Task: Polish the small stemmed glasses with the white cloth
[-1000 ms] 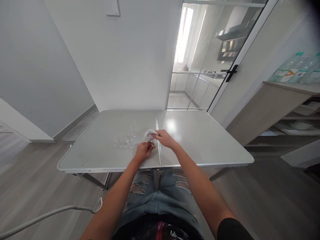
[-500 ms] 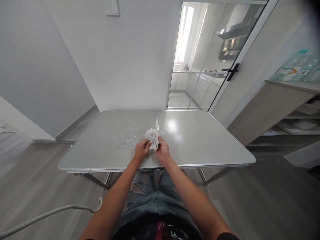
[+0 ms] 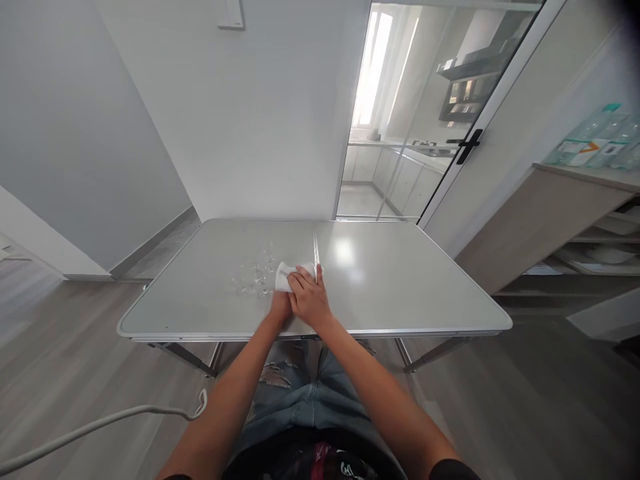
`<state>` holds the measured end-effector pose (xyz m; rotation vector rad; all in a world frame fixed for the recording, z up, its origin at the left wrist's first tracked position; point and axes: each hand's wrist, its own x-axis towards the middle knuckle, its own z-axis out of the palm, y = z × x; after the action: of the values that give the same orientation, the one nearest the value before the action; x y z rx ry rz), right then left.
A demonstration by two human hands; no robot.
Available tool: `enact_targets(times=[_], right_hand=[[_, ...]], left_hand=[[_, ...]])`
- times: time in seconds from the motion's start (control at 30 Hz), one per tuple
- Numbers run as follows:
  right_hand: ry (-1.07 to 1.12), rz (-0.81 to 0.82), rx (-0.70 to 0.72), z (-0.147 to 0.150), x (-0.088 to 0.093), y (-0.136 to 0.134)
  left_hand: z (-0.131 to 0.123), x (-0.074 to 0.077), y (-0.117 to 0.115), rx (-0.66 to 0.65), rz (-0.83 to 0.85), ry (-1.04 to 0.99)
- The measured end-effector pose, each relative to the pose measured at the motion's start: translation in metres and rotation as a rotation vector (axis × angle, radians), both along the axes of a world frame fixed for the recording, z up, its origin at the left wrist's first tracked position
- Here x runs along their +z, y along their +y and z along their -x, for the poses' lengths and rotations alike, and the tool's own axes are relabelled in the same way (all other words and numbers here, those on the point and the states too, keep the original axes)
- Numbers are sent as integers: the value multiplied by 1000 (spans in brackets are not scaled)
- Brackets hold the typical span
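Observation:
A white cloth (image 3: 283,277) is bunched between my two hands over the front middle of the table. My right hand (image 3: 311,301) lies across it, fingers bent over the cloth and thumb up at the right side. Below and to the left, my left hand (image 3: 281,307) grips the cloth from underneath; most of its fingers are hidden. The clear glass seen in the cloth earlier is now almost wholly covered. Several small clear glasses (image 3: 259,273) stand close together on the tabletop, just left of my hands.
The grey folding table (image 3: 400,287) has a metal rim and a centre seam. A white wall rises behind it, beside a glazed door (image 3: 385,133). On the right, plastic bottles (image 3: 590,147) stand on a wooden shelf unit (image 3: 545,207). A pale cable (image 3: 125,417) shows at lower left.
My right hand has moved from the cloth's right edge to over its top, wrapping the cloth round the glass. The left hand has shifted slightly and is now partly covered.

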<state>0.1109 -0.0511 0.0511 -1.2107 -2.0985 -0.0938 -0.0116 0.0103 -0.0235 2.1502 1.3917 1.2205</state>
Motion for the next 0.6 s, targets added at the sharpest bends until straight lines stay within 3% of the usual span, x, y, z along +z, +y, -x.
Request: enact_targets(times=[0.17,0.33,0.5,0.6], right_hand=[[212,86,-40,-13,16,32],[467,438,-158,-39,25,66],[923,924,151,-65,24,81],[1241,1077,318,-71,15,80]], left_hand=[[0,5,-4,-45,-23,218],[-2,13,-12,-88,-78,299],[-2,20,-17,-121,-85,264],[-1,22,-17,-123,-78,203]])
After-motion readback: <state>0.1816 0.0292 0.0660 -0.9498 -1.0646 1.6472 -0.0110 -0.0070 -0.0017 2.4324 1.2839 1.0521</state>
